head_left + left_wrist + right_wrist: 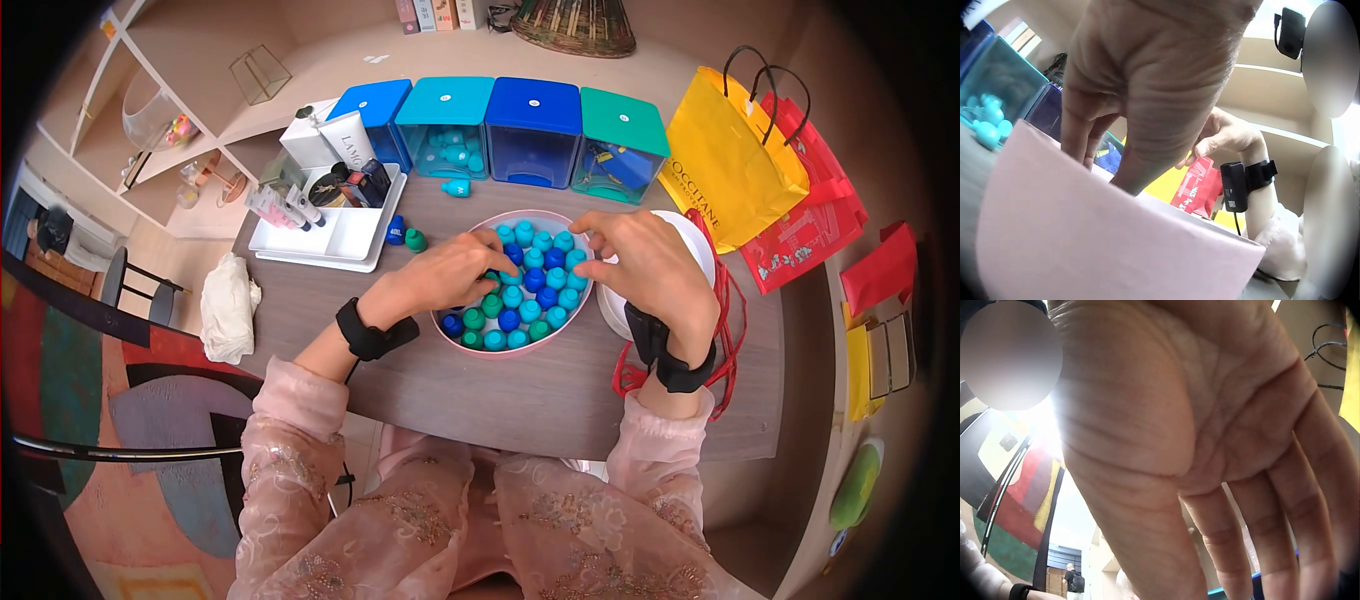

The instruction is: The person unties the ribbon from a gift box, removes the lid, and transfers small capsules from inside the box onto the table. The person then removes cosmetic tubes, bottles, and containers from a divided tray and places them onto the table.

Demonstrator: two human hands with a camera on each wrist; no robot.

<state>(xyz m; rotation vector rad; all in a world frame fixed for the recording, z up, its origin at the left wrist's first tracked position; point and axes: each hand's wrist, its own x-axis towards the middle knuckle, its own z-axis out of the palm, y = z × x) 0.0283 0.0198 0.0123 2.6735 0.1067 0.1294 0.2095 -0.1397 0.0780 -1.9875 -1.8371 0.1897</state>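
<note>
A pink oval tub [437, 322] holds several small bottle-shaped pieces in turquoise, dark blue and green. My left hand [455, 272] reaches over its left rim, fingers pointing down among the pieces beside a green piece [473, 314]. In the left wrist view the tub's wall [1085, 231] hides those fingertips, so I cannot tell whether they pinch anything. My right hand [645, 260] hovers at the right rim, thumb apart from the fingers. The right wrist view shows its palm [1229, 419] bare and the fingers [1266, 519] extended, holding nothing.
Lidded clear boxes stand behind the tub: light blue [372, 105], turquoise [444, 100], dark blue [534, 105] and green [625, 120]. A turquoise piece [456, 188] lies before them. Left are a white tray [340, 240] and loose pieces [414, 240]; right, a white lid [610, 305], red cords [735, 320] and bags [735, 160].
</note>
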